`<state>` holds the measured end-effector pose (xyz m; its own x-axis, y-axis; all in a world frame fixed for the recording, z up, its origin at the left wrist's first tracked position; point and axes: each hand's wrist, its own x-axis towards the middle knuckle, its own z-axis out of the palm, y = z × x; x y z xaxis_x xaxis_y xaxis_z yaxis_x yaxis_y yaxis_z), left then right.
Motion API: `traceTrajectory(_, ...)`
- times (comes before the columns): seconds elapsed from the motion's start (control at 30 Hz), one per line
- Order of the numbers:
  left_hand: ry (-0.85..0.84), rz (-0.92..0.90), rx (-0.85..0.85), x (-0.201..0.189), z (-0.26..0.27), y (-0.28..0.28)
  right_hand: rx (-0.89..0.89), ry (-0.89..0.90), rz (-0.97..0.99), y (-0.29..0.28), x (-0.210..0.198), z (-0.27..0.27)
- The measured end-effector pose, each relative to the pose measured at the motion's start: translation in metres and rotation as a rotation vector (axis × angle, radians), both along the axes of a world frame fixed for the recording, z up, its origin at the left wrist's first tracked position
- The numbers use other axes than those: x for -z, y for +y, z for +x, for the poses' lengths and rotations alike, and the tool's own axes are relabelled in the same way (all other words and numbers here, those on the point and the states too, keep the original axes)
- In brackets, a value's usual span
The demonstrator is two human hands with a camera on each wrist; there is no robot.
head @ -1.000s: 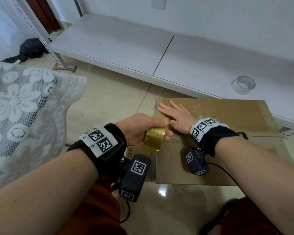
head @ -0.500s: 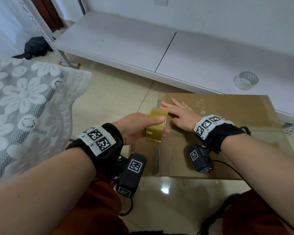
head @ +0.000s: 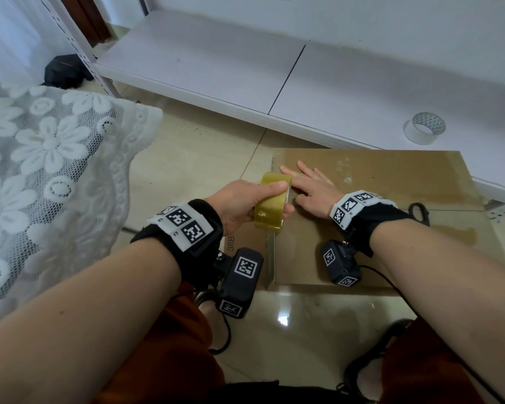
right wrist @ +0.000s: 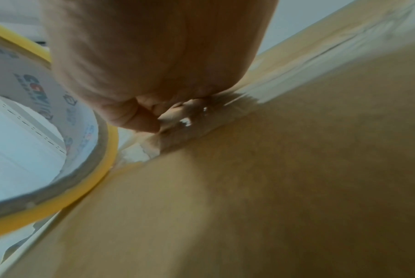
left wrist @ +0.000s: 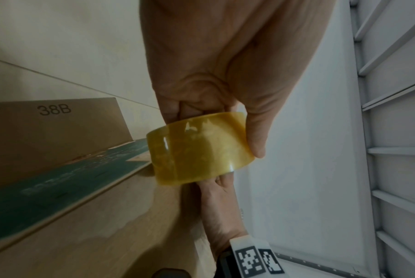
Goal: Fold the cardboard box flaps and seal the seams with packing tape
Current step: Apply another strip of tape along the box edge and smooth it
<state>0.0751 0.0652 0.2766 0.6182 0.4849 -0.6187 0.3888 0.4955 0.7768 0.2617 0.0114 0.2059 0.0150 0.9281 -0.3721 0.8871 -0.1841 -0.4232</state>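
Tape roll held at the left edge of a flat brown cardboard box [head: 391, 182] on the glossy tiled floor.

The left hand [head: 239, 205] grips a glossy amber tape roll [head: 271, 204] standing on edge at the box's left edge, thumb across its top. The right hand [head: 309, 189] lies flat on the matte cardboard, fingers straight, just beside the roll; its thumb looks tucked under, though the wrist view is blurred. A clear tape roll [head: 424, 128] sits on the smooth white shelf [head: 216, 62] beyond. Lace cloth [head: 47, 170] lies well to the left.

Glossy beige tiled floor [head: 193, 158], low white shelf [head: 216, 65] along the wall, lace cloth [head: 41, 170] left.
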Motion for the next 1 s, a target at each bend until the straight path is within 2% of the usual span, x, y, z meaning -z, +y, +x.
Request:
traceTrajectory(0.7,0.036,-0.051,-0.060,-0.004,-0.003,-0.017,0.045,-0.004,-0.010,0.003,0.000,-0.002)
traceTrajectory(1.0,-0.052,-0.099,-0.029,-0.007,-0.011,-0.029,0.017,-0.060,-0.066,-0.009,-0.017,-0.014)
